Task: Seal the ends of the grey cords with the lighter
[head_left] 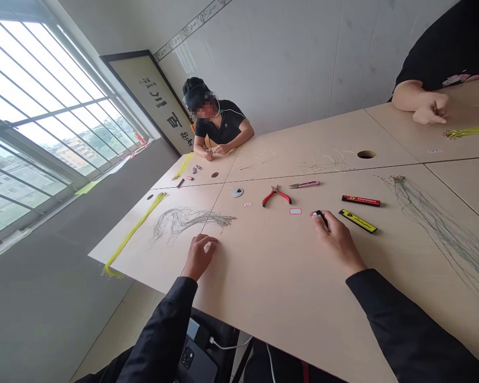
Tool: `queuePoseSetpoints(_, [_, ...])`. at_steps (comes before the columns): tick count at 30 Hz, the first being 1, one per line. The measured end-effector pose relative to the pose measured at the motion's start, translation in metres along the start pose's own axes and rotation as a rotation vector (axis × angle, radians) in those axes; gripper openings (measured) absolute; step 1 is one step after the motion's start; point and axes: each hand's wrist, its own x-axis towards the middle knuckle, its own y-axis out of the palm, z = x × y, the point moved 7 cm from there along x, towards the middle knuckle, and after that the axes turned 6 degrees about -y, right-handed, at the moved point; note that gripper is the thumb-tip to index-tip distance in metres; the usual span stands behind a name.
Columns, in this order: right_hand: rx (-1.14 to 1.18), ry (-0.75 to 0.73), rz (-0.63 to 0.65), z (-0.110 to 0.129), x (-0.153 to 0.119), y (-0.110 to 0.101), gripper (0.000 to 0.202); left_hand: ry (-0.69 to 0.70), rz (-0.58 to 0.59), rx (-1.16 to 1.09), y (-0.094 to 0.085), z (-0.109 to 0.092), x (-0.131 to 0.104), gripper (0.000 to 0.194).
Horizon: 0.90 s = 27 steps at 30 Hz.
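Observation:
My left hand (pixel 200 254) rests low over the table, its thumb and forefinger drawn together. Whether a thin thread lies between them is too small to make out. Just beyond it is a loose bundle of grey threads (pixel 183 221) with small brownish ends. My right hand (pixel 337 239) is closed around a small black-and-silver lighter (pixel 321 218), its far end pointing away from me. Two flat cases, one red (pixel 361 200) and one yellow (pixel 358 220), lie past that hand. Between the hands, farther off, are red-handled pliers (pixel 277 196) and pink-handled thread snips (pixel 305 184).
Yellow threads (pixel 135 234) stretch along the left edge; more grey threads (pixel 435 229) lie at right. A round grey disc (pixel 237 192) and a red-rimmed label (pixel 295 211) sit mid-table. Two people work across the table (pixel 263 266). A phone (pixel 197 359) is below its edge.

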Motion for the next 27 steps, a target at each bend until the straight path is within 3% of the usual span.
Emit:
queuePoseSetpoints(7, [0.008,0.022,0.003,0.000,0.000,-0.001,0.035,-0.015,0.332,0.114,0.003,-0.002,0.017,0.017])
queuePoseSetpoints(12, [0.004,-0.006,0.001,0.000,0.001,-0.001,0.037,0.005,0.427,0.147,0.007,-0.010,0.023,0.013])
queuePoseSetpoints(16, [0.002,0.005,0.011,0.000,0.001,0.000,0.035,0.046,0.426,0.157,0.003,-0.025,0.018,0.007])
queuePoseSetpoints(19, [0.009,-0.027,0.005,0.005,-0.001,-0.001,0.033,0.124,0.335,0.090,-0.003,-0.056,0.014,0.005])
queuePoseSetpoints(22, [0.061,-0.046,0.043,0.010,-0.004,0.001,0.032,0.191,0.237,-0.127,0.002,-0.103,0.011,0.006])
queuePoseSetpoints(27, [0.151,-0.076,0.138,0.020,-0.009,0.004,0.033,0.163,0.265,-0.573,0.053,-0.181,0.015,0.005])
